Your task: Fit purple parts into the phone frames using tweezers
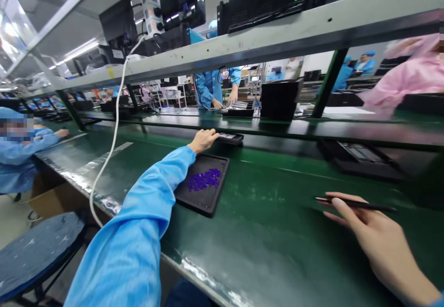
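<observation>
The left hand [204, 140] is stretched far forward at the end of a blue sleeve. Its fingers are curled and pressed together over the near left end of a small black holder [229, 137]. The holder lies flat on the green bench [277, 233] and touches the fingertips. Its long axis runs sideways, away from the hand toward the right. Something pale lies in its top, too small to make out.

Just below that hand's wrist, partly under the forearm, sits a flat black tray [208, 203]. It holds a loose cluster of small purple pieces [204, 180] near its middle; the rest of its floor is bare.

The right hand [367, 230] rests low on the bench, well apart from the left one, palm down. Its fingers are drawn together and pinch a thin black rod [367, 204]. The rod lies nearly level and crosswise. A short end pokes out past the fingertips to the left, and a longer stretch runs off to the right. I cannot tell which end is the working tip.

Beyond the right hand, further back, a dark fixture [360, 161] lies on the bench. A white cable [114, 131] hangs down to the left of the left arm. Across the line, past the left hand, a co-worker in blue [210, 87] has both hands at another tray.
</observation>
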`<control>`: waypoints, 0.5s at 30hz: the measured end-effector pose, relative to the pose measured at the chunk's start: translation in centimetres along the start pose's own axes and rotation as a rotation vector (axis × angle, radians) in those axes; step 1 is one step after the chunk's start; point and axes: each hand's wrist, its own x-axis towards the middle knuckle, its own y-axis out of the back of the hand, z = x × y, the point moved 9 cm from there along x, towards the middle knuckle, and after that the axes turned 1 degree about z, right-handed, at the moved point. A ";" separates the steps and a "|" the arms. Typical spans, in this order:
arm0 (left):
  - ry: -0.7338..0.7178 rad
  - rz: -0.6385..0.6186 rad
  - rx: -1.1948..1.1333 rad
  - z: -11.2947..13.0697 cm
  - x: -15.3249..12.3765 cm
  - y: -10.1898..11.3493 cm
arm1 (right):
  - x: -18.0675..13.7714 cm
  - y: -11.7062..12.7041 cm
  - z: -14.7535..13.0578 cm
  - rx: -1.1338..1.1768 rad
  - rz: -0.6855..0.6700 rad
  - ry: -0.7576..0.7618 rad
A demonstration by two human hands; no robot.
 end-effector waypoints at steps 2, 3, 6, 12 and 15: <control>-0.035 -0.016 0.003 1.3 1.6 -0.9 | 0.1 -0.1 0.4 0.009 -0.006 -0.027; -0.054 -0.026 0.006 1.9 2.1 -1.4 | 0.2 -0.1 0.6 0.015 -0.008 -0.034; -0.133 -0.075 0.008 3.5 2.8 -2.8 | 0.2 -0.4 0.7 0.046 -0.018 -0.040; -0.220 -0.154 -0.008 4.2 2.4 -3.6 | -0.1 -0.7 0.3 0.081 -0.043 -0.015; -0.164 -0.152 -0.008 2.5 1.9 -3.0 | -0.2 -0.8 0.2 0.091 -0.039 -0.029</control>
